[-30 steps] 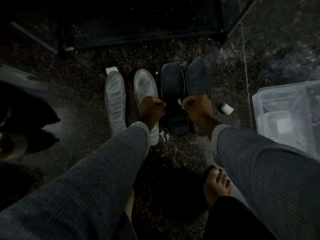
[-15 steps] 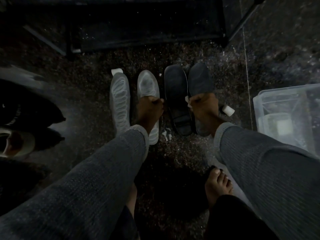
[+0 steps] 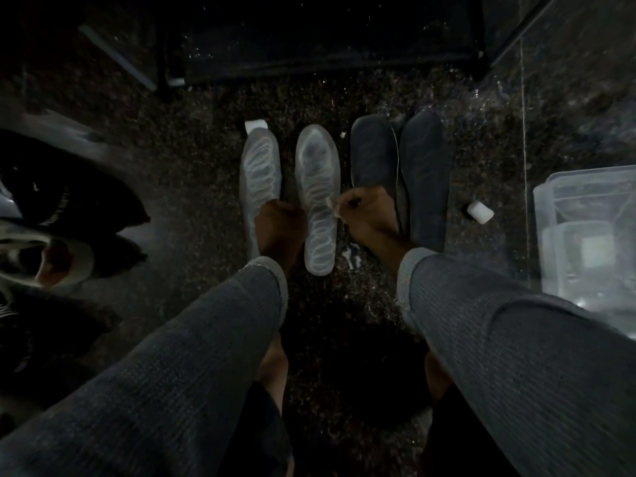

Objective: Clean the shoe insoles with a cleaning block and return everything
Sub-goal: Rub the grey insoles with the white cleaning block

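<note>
I'm pinching the small white cleaning block (image 3: 331, 207) in my right hand (image 3: 368, 215) against the pale ribbed insole (image 3: 318, 197) mid-floor; my left hand (image 3: 280, 225), curled, is pinning its edge so it isn't sliding.

Grey ribbed knit sleeves (image 3: 192, 356) with rolled cuffs, dark shorts.
</note>
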